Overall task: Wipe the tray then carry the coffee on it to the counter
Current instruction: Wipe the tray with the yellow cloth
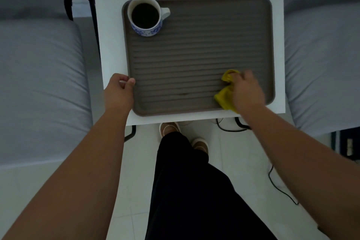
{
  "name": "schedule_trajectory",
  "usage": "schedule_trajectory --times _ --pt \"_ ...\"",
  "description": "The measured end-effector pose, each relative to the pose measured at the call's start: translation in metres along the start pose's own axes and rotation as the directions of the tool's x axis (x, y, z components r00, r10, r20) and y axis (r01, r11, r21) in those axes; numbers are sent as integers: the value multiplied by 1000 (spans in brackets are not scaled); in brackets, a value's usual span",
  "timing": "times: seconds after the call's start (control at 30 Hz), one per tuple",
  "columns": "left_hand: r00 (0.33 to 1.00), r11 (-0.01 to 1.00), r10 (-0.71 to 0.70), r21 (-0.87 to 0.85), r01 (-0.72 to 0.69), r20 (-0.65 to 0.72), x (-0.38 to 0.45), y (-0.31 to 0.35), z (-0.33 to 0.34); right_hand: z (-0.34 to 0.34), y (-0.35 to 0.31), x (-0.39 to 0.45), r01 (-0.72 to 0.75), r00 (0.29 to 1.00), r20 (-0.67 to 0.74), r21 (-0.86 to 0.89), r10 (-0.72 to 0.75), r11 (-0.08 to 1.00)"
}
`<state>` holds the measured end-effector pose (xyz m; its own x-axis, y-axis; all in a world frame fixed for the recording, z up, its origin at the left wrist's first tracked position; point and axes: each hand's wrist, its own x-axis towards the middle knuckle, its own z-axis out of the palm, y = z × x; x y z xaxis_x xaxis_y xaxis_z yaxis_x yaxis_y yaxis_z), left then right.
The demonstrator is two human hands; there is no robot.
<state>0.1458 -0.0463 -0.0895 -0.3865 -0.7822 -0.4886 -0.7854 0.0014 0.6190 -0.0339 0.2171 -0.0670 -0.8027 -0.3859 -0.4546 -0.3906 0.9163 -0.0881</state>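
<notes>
A white table [109, 45] stands between two grey cushioned seats [39, 84], narrow enough that the person stands at its near end with both arms reaching over it. On it lies the tray [194, 45], brown and ribbed, filling most of the tabletop with its near edge close to the table's edge. The left hand [118, 91] is closed on the tray's near-left rim, thumb over the lip, probably to stop the tray sliding as the other hand rubs. The right hand [246, 91] presses down on a crumpled yellow cloth [226, 97] at the near-right corner, fingers curled over it; its blur suggests it is mid-stroke. The cup [146, 15], white with blue pattern and full of dark coffee, sits on the tray in the far-left corner, handle pointing right, well apart from the cloth, which leaves most of the ribs free to wipe. A small dark mark [184, 94] shows on a near rib, so wiping seems unfinished, and the carry has not begun.
</notes>
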Motion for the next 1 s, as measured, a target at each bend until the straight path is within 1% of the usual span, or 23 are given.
schedule_trajectory --times 0.07,0.13,0.17,0.23,0.3,0.37,0.4,0.5,0.53,0.6,0.7,0.77,0.83,0.93,1.0 --pt "1000 1000 6 -10 -6 -14 -1 0 1 -8 33 0 -100 994 -43 11 100 995" --pt "1000 1000 10 -23 -10 -27 -2 0 2 -11 52 -1 -153 985 -77 20 154 988" --pt "999 1000 11 -24 -11 -30 -2 -1 2 -10 56 -2 -174 980 -91 39 176 984" --pt "999 999 17 -28 -18 -35 -2 -1 2 -2 50 -5 -226 964 -116 131 241 965" --pt "999 999 26 -29 -27 -44 -2 -2 3 12 29 -7 -231 955 -137 223 265 947" --pt "998 999 29 -14 -30 -57 -3 -3 4 24 -5 -15 -169 967 -133 312 219 935" --pt "997 999 35 -9 -35 -65 -2 -4 5 29 -27 -21 -112 979 -130 312 160 943" --pt "995 998 63 -20 -65 -76 1 -7 6 42 -93 -36 77 991 -125 214 -51 974" --pt "995 997 68 -26 -70 -77 2 -9 7 44 -117 -40 125 989 -99 178 -109 976" --pt "995 997 63 -42 -67 -75 5 -11 8 46 -157 -47 219 976 -48 164 -214 962" --pt "997 998 44 -36 -46 -62 7 -12 5 49 -188 -49 349 937 -27 137 -349 927" --pt "999 998 41 -42 -43 -33 10 -10 3 45 -180 -44 386 923 -23 93 -385 918" --pt "999 999 40 -29 -40 -2 11 -8 -1 39 -152 -37 400 916 -17 60 -400 915" --pt "999 999 42 -15 -41 29 12 -9 -3 32 -82 -27 367 930 -26 31 -366 930" --pt "998 998 58 -8 -58 13 10 -10 -1 24 -30 -20 278 960 -46 37 -277 960"
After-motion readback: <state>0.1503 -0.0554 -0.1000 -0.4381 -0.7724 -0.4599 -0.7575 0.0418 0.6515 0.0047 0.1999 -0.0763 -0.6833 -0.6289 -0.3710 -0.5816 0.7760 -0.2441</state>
